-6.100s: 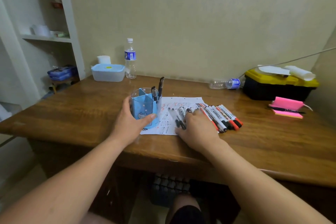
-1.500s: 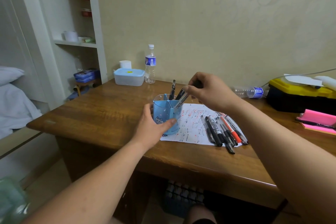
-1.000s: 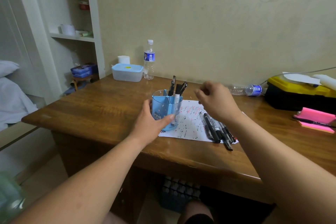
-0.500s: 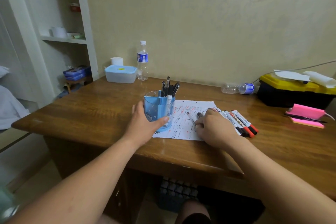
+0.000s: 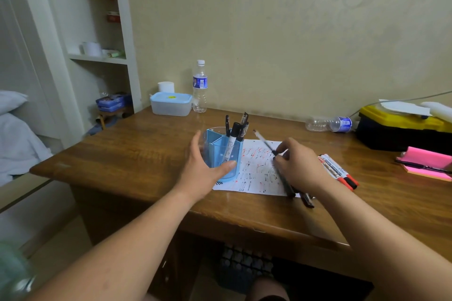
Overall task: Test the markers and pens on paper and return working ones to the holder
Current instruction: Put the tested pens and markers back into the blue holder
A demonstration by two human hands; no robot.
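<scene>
Holder (image 5: 221,154): blue, upright on table (image 5: 146,161) at the paper's (image 5: 254,173) left edge, pens (image 5: 234,129) inside; my left hand (image 5: 203,171) cups it, thumb on front.
Pen (image 5: 265,142): thin, tilted, pinched by my right hand's (image 5: 298,168) fingers above the paper.
Markers (image 5: 337,171): lying just right of that hand.

We list: holder (image 5: 215,151) on worktop (image 5: 137,161), pens (image 5: 234,129) standing in it, our left hand (image 5: 200,173) round it | paper (image 5: 254,173) right of holder, touching its base, our right hand (image 5: 300,171) over it pinching pen (image 5: 265,144) | markers (image 5: 338,171) right of paper | bottle (image 5: 200,90) behind holder, box (image 5: 170,105) to its left.
</scene>
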